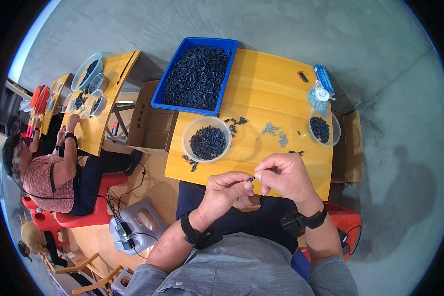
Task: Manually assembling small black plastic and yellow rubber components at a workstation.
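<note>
My left hand [227, 193] pinches a small black plastic part [250, 179] between thumb and forefinger, above the table's near edge. Close against it, my right hand [287, 178] has thumb and forefinger pressed together at the part's end; whatever they grip is too small to make out. Beyond the hands, a clear round tub [185, 143] holds many black parts, with loose ones [193, 165] beside it. Small silvery pieces [270, 129] lie in two little heaps mid-table. A second clear bowl [336, 129] of black parts stands at the right edge.
A large blue tray [159, 100] full of black parts stands at the yellow table's [276, 69] far left. At the far right are a blue box [324, 79], a bag of silvery pieces [316, 102] and a red-black tool [302, 76]. Leftward, a person [49, 180] works at another table.
</note>
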The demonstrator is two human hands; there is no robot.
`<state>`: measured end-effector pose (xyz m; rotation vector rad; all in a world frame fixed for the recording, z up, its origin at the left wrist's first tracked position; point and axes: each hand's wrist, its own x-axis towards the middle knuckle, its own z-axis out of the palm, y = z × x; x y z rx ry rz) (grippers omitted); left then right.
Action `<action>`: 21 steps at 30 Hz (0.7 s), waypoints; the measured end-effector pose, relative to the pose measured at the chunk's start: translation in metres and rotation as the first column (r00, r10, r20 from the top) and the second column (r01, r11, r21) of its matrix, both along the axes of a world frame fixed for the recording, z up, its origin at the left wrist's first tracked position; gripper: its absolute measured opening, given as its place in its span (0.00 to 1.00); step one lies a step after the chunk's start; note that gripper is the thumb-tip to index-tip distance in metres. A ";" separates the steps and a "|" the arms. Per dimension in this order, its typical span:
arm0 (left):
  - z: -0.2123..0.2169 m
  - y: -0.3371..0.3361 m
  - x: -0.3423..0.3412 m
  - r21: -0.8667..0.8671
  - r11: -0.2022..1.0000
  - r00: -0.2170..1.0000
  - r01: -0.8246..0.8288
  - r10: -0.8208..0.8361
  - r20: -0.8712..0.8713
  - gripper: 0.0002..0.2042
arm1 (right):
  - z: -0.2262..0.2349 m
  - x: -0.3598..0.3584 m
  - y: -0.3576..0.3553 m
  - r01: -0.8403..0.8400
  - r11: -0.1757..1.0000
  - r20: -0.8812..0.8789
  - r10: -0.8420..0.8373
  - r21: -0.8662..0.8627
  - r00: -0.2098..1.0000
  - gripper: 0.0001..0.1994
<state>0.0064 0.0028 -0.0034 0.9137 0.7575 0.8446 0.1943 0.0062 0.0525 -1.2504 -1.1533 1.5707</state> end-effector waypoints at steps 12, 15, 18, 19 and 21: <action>0.001 0.003 0.002 0.002 1.000 1.000 0.006 -0.006 -0.017 0.05 | -0.002 -0.002 0.002 -0.012 1.000 0.034 0.012 0.015 0.999 0.03; -0.001 0.003 0.002 0.001 1.000 1.000 0.003 -0.003 -0.016 0.06 | -0.003 -0.003 0.004 -0.016 1.000 0.046 0.016 0.009 0.999 0.03; -0.003 0.004 0.002 0.000 1.000 1.000 0.004 -0.004 -0.012 0.06 | -0.003 -0.003 0.005 -0.018 1.000 0.061 0.017 0.011 0.998 0.03; -0.002 0.005 0.002 -0.024 1.000 1.000 0.016 -0.016 -0.002 0.06 | -0.003 -0.003 0.005 -0.017 1.000 0.061 0.016 0.009 0.998 0.03; -0.001 0.006 0.002 -0.051 0.998 1.000 0.028 -0.028 0.008 0.07 | -0.003 -0.003 0.006 -0.020 1.000 0.099 0.019 0.001 0.995 0.03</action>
